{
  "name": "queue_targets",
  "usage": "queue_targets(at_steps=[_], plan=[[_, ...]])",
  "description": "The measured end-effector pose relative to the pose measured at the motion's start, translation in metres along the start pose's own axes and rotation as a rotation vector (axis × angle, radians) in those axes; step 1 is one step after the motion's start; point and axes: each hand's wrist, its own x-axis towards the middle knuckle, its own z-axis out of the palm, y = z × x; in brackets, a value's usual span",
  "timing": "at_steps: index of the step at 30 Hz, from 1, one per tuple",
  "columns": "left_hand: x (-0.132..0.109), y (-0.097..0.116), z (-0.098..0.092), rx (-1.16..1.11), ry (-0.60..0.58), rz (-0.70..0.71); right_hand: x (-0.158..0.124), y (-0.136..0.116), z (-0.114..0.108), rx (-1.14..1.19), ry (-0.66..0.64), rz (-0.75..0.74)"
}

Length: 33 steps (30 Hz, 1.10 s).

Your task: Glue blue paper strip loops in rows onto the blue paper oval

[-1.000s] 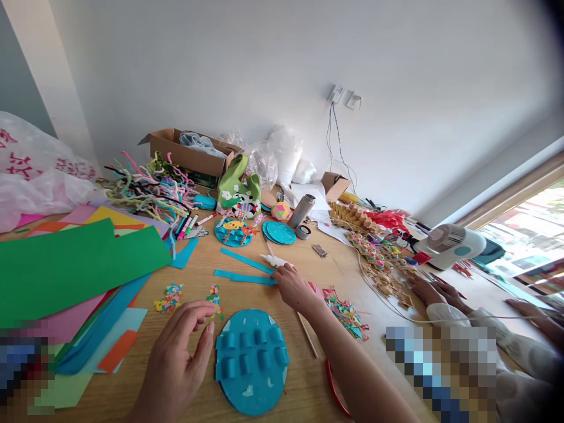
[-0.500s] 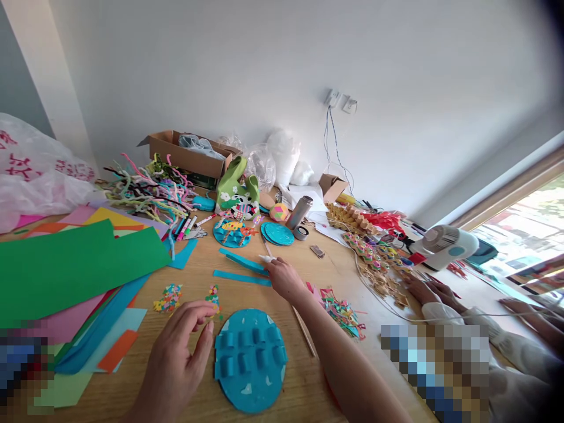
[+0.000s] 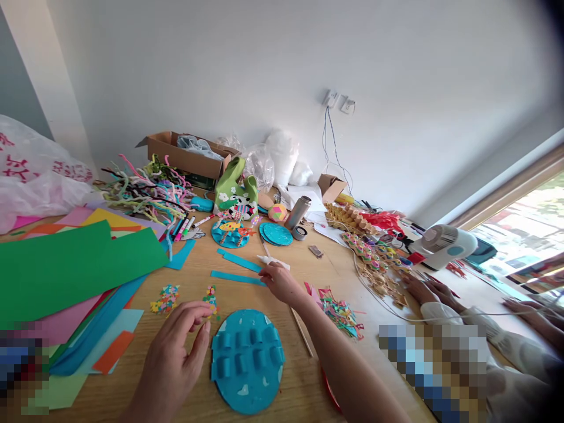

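Observation:
My right hand (image 3: 284, 285) reaches forward with its fingers closed at the right ends of blue paper strips. The upper strip (image 3: 240, 260) lies slanted and the lower strip (image 3: 235, 277) lies nearly straight; the fingertips are partly hidden. Just behind that hand is a white glue bottle (image 3: 277, 262), its nozzle pointing left. My left hand (image 3: 178, 343) hovers with curved fingers and thumb apart, holding nothing. Beside it lies a round blue disc (image 3: 253, 390) bearing two rows of curled blue paper loops and a few whitish patches.
Coloured paper sheets (image 3: 66, 258) cover the left side. Confetti piles (image 3: 165, 299) and paper scraps (image 3: 339, 314) flank the work area, with a thin stick (image 3: 302, 332). Behind stand a metal flask (image 3: 298, 212) and decorated discs. At right are another person's hands (image 3: 423, 288) and a cable.
My right hand has shifted slightly left and down, showing more of the glue bottle. The upper strip now looks flatter. My left hand has barely moved.

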Motion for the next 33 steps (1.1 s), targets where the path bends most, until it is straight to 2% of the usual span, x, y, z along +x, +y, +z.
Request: queue_targets(at_steps=[5, 9, 12, 15, 18, 21, 26, 33], plan=[[-0.001, -0.004, 0.0, 0.001, -0.011, -0.032, -0.002, -0.014, 0.018, 0.02, -0.022, 0.008], [-0.002, -0.006, 0.0, -0.009, -0.03, -0.056, -0.003, -0.018, 0.018, 0.077, -0.009, 0.033], [-0.002, -0.007, 0.0, -0.015, -0.027, -0.072, -0.003, -0.01, 0.004, 0.163, 0.044, 0.064], [0.0, -0.008, -0.001, -0.012, -0.02, -0.075, -0.007, 0.009, -0.022, 0.287, 0.13, 0.113], [0.0, -0.008, -0.001, -0.005, -0.029, -0.088, -0.018, 0.026, -0.047, 0.406, 0.205, 0.136], [0.0, -0.008, -0.001, -0.001, -0.04, -0.092, -0.035, 0.028, -0.06, 0.572, 0.228, 0.116], [-0.003, -0.011, 0.0, 0.032, -0.06, -0.107, -0.061, 0.008, -0.052, 0.977, 0.105, 0.064], [-0.005, -0.011, 0.004, 0.013, -0.078, -0.217, -0.074, -0.014, -0.036, 1.085, -0.035, -0.015]])
